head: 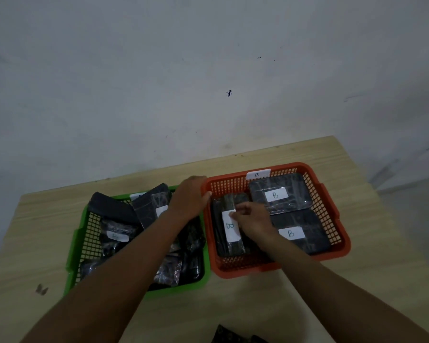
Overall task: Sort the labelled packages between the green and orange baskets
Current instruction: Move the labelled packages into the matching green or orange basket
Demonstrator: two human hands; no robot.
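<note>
An orange basket (332, 209) tagged "B" stands on the right of the table and holds three black wrapped packages with white "B" labels. My right hand (252, 220) is inside it, fingers pinched on the long package (229, 243) at the basket's left side. My left hand (190, 198) grips the orange basket's left rim, between the two baskets. The green basket (78, 233) on the left holds several black packages; one label (117, 235) shows, too blurred to read.
Both baskets sit side by side on a light wooden table (382, 280) against a pale wall. Another dark package (229, 335) peeks in at the bottom edge. A small dark mark (41, 289) lies near the table's left front.
</note>
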